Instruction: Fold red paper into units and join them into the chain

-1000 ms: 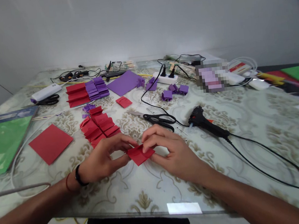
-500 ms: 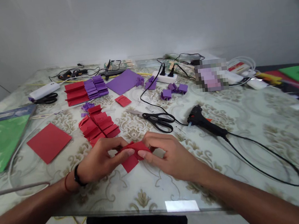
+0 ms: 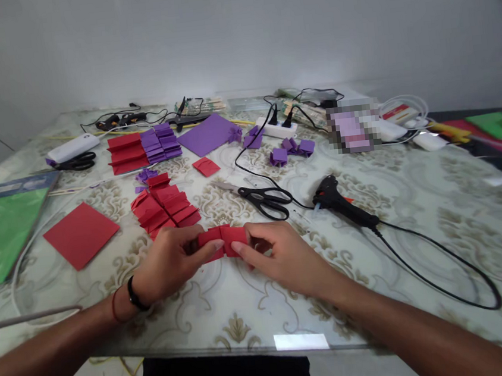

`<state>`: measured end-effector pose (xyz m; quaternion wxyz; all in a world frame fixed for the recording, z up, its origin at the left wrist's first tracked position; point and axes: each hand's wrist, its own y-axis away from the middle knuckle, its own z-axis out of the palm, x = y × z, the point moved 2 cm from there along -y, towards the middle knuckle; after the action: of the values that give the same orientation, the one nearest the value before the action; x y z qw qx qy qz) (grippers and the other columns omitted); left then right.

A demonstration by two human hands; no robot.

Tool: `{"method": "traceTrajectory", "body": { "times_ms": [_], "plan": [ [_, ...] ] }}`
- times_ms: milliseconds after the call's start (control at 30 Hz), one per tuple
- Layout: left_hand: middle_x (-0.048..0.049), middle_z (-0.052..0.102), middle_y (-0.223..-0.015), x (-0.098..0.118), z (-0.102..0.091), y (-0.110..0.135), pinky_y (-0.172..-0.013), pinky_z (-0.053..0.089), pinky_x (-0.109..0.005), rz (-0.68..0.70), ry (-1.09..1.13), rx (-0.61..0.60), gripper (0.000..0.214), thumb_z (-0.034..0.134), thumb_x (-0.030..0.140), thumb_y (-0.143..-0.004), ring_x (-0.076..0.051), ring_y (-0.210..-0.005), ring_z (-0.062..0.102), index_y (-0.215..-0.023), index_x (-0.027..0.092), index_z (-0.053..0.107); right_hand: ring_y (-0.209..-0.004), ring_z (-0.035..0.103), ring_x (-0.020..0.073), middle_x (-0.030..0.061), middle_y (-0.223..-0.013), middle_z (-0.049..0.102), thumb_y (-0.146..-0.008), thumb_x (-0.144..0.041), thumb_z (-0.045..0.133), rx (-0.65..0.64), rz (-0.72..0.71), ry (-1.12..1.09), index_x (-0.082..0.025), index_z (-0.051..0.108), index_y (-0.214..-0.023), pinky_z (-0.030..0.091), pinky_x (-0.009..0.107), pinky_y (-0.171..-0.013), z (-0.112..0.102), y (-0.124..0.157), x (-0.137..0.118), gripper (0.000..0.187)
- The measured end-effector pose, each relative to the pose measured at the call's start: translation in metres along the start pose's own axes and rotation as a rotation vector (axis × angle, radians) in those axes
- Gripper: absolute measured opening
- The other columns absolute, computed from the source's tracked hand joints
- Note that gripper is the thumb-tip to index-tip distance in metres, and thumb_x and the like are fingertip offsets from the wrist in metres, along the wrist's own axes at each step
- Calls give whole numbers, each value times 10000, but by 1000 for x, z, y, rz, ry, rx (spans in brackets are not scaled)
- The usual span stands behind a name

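Observation:
Between my two hands is a piece of folded red paper (image 3: 233, 237), raised just off the table near its front. My left hand (image 3: 171, 259) pinches its left end, thumb on the near face. My right hand (image 3: 280, 254) grips the other end, its thumb close to the middle crease. Fingers behind the paper are partly hidden. Just beyond my left hand lie several pleated red paper pieces (image 3: 163, 206). A flat red square (image 3: 80, 234) rests farther left, and a small red square (image 3: 206, 166) sits beyond the hands.
Black-handled scissors (image 3: 265, 199) lie beyond my right hand. A black glue gun (image 3: 345, 205) with a looping cord is to the right. Purple folded pieces (image 3: 279, 156), a purple sheet (image 3: 206, 135) and a power strip (image 3: 277, 128) are farther back. A green packet (image 3: 4, 232) lies left.
The red paper has been folded over: the flap that hung toward me is up, and it now shows as a narrow strip. Both hands stay on it.

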<state>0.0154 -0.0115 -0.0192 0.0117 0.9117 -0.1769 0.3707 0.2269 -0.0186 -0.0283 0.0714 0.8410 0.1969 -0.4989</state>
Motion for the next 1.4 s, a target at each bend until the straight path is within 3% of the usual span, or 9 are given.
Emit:
{"method": "traceTrajectory", "body": {
  "times_ms": [133, 267, 800, 1000, 1167, 1400],
  "plan": [
    [54, 378, -539, -2, 1, 0, -475, 241, -238, -31, 51, -74, 464, 622, 468, -936, -93, -522, 332, -596, 171, 517, -541, 466, 106, -45, -579, 495, -935, -265, 608, 17, -74, 69, -210, 454, -639, 374, 237, -526, -1, 0, 1, 338],
    [52, 389, -563, -4, 1, 0, -480, 242, -234, -80, 92, -113, 441, 613, 468, -933, -95, -539, 348, -621, 165, 545, -542, 455, 107, -47, -581, 486, -933, -276, 591, 2, -58, 88, -211, 450, -647, 355, 242, -525, -1, 0, 2, 325],
    [61, 344, -564, -1, -6, 0, -472, 226, -241, -53, 122, 26, 387, 575, 353, -908, -91, -530, 312, -609, 203, 380, -520, 401, 101, -55, -548, 433, -900, -265, 563, 176, -109, 191, -213, 399, -621, 315, 258, -524, -8, -2, -1, 328],
    [48, 428, -631, -2, -6, -1, -536, 330, -253, 8, 157, 69, 377, 600, 383, -955, -109, -584, 391, -656, 191, 474, -542, 425, 109, -49, -576, 456, -927, -279, 583, 222, -110, 181, -210, 440, -643, 359, 259, -531, -9, -3, 1, 325],
    [-14, 593, -848, 0, -3, -4, -704, 465, -280, 146, 198, 84, 303, 636, 319, -962, -154, -790, 562, -711, 186, 529, -704, 589, 129, 6, -802, 626, -950, -211, 607, 170, -197, 60, -192, 613, -823, 498, 219, -593, -7, -1, -3, 128],
    [1, 701, -890, 0, -3, 1, -701, 515, -239, 148, 247, 163, 123, 725, 264, -921, -134, -780, 646, -867, 198, 637, -788, 633, 138, 31, -911, 644, -933, -124, 623, 151, -258, 58, -196, 642, -901, 559, 206, -613, -3, 0, -3, 81]
  ]
}}
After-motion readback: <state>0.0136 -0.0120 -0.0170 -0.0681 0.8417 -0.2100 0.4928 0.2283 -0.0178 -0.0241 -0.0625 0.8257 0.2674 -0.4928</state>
